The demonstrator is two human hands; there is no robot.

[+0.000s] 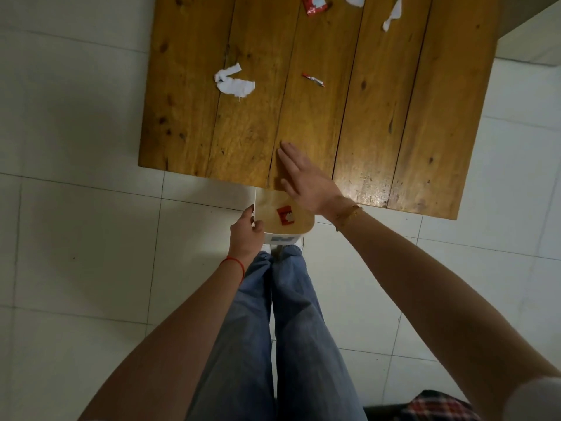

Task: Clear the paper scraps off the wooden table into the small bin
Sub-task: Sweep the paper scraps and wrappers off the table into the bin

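Note:
A small white bin (280,239) sits just below the near edge of the wooden table (394,123), and my left hand (246,235) grips its left rim. A red wrapper scrap (286,216) lies inside the bin. My right hand (305,177) is flat on the table's near edge above the bin, fingers apart, holding nothing. On the table lie a white torn paper scrap (234,82) at left, a thin red-and-white strip (313,79) in the middle, a red wrapper (314,4) and white scraps (393,13) at the far edge.
Pale tiled floor (76,223) surrounds the table. My legs in blue jeans (282,329) stand right behind the bin. A white block (543,41) stands past the table's right side. Checked cloth (440,405) shows at the bottom right.

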